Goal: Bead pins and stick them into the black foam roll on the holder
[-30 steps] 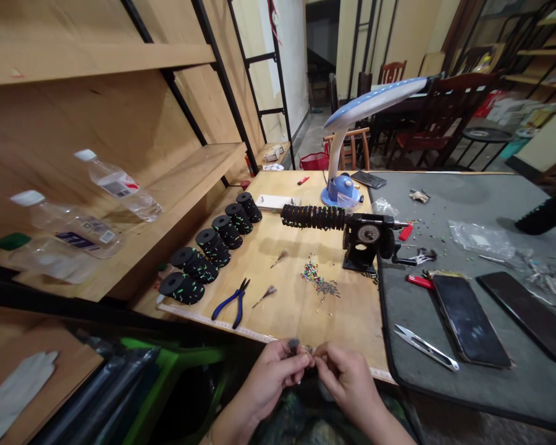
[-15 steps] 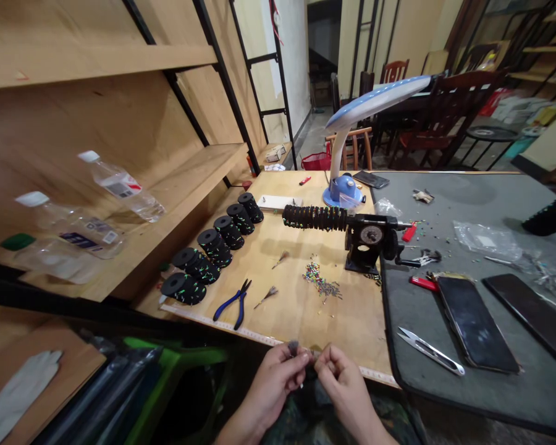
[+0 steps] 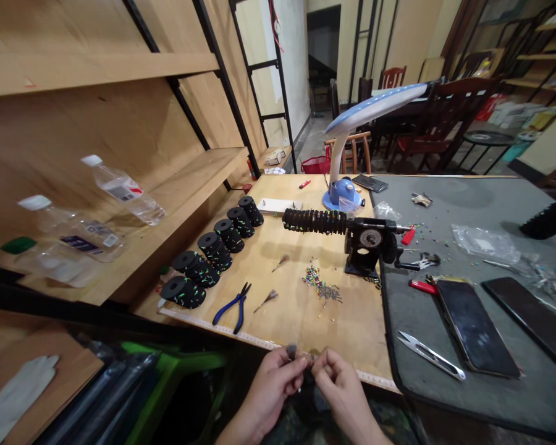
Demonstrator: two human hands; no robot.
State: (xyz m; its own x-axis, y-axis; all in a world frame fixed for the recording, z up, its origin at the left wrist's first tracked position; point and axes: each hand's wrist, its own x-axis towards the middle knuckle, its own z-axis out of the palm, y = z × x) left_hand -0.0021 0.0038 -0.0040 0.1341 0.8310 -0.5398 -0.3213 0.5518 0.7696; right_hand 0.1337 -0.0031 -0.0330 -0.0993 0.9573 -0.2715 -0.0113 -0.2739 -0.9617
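Observation:
My left hand (image 3: 280,377) is closed in a pinch, with a small grey tuft (image 3: 291,351) sticking up between thumb and finger. A tiny white tip shows below its fingers. Close beside it, fingertips nearly meeting, my right hand (image 3: 337,378) pinches something too small to make out. Both hands are just off the table's near edge. On the wood beyond lie two similar thin tufts (image 3: 267,300), a pile of small coloured beads and grey bits (image 3: 322,284), and blue-handled pliers (image 3: 235,307) with their jaws slightly apart.
Black spools (image 3: 215,250) line the table's left side. A black hand-cranked winder (image 3: 368,238) carries a black wound roll (image 3: 314,220). Behind it stands a blue-and-white lamp (image 3: 343,188). Thread snips (image 3: 433,355) and phones (image 3: 477,327) lie on the grey mat (image 3: 426,303). Bottles (image 3: 125,188) rest on the left shelf.
The view has tipped very slightly, so the scene sits a little lower. Both hands keep their pinch close together, with only small finger movement.

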